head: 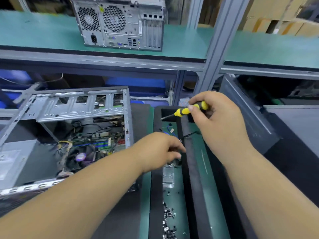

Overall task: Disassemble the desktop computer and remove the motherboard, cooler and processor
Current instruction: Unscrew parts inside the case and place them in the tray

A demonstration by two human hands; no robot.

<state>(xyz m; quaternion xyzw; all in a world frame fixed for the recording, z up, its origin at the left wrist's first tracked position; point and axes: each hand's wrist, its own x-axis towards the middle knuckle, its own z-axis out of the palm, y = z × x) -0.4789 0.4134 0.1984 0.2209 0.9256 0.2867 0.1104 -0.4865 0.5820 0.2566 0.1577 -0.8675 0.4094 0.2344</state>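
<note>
An open desktop case (82, 107) lies on its side at the left, its motherboard (101, 144) and black cooler fan (80, 156) exposed among cables. My right hand (219, 121) grips a yellow-and-black screwdriver (188, 110), tip pointing left, above a black-walled tray (191, 152). My left hand (158, 150) reaches into that tray, fingers curled downward over a small dark part; what they pinch is hidden. A silver metal plate (168, 175) lies in the tray just below that hand.
Several loose black screws (168, 218) lie in the tray's near end. A second, closed computer tower (120, 23) stands on the green upper shelf. A grey shelf post (215, 49) rises at centre right. Dark panels (259, 121) lean at the right.
</note>
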